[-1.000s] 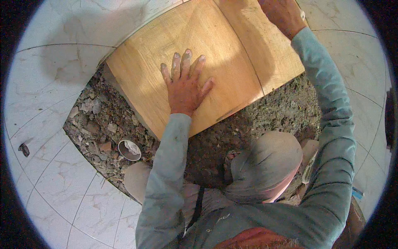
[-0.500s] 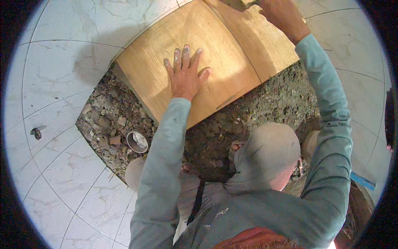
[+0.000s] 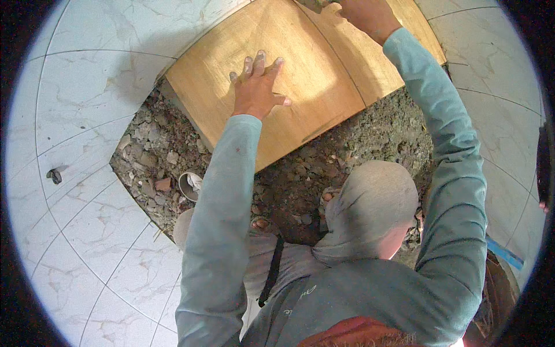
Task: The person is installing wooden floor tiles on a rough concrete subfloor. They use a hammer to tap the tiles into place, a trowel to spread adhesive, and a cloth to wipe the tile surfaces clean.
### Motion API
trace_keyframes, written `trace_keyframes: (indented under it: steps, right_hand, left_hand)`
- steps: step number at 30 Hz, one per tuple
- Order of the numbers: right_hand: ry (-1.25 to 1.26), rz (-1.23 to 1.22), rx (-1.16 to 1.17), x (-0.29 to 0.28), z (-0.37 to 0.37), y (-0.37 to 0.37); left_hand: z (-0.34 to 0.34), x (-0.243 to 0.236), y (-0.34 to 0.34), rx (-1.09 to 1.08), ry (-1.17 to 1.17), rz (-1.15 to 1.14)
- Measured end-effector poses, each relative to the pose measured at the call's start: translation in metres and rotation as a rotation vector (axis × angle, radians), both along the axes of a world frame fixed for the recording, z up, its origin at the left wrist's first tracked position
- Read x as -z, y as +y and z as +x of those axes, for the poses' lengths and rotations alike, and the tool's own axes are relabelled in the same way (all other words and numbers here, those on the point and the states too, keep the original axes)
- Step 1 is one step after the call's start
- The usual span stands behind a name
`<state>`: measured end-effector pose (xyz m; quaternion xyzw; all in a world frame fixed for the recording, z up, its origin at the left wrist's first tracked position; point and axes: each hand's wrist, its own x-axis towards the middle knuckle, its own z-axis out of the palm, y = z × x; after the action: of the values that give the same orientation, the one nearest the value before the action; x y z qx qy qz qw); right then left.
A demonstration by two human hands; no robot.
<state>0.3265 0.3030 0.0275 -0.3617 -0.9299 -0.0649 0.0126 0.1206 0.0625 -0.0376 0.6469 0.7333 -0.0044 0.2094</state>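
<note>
A large tan wooden board (image 3: pixel 289 69) lies tilted over a pit of rubble in the tiled floor. My left hand (image 3: pixel 257 87) rests flat on its middle with the fingers spread. A second tan board (image 3: pixel 376 63) lies beside it on the right. My right hand (image 3: pixel 364 14) is at the top edge of the view, closed on the far end of that board, near the seam between the two. Both arms wear grey-green sleeves.
The pit (image 3: pixel 300 185) holds grey rubble, broken stones and a small round tin (image 3: pixel 189 185). White marble-pattern tiles (image 3: pixel 87 115) surround it. A small dark object (image 3: pixel 55 174) lies on the tiles at left. A blue strip (image 3: pixel 504 253) shows at right.
The view has shifted, so the boards sit higher and more to the right in the picture. My left hand stays flat on the board; my right hand stays at the far edge.
</note>
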Motion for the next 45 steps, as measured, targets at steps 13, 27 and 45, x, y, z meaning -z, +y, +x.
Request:
trace_keyframes:
  steps: [13, 27, 45]
  right_hand:
    - [-0.214, 0.013, -0.077, 0.002, 0.014, 0.014]
    - [-0.327, -0.173, -0.015, -0.035, 0.117, -0.102]
    - [-0.348, -0.146, -0.014, -0.024, 0.14, -0.122]
  left_hand:
    - [-0.001, 0.0, 0.002, -0.006, -0.004, -0.026]
    - [-0.006, 0.007, 0.002, 0.06, 0.037, -0.006]
    - [-0.009, 0.01, 0.0, 0.065, 0.067, 0.004]
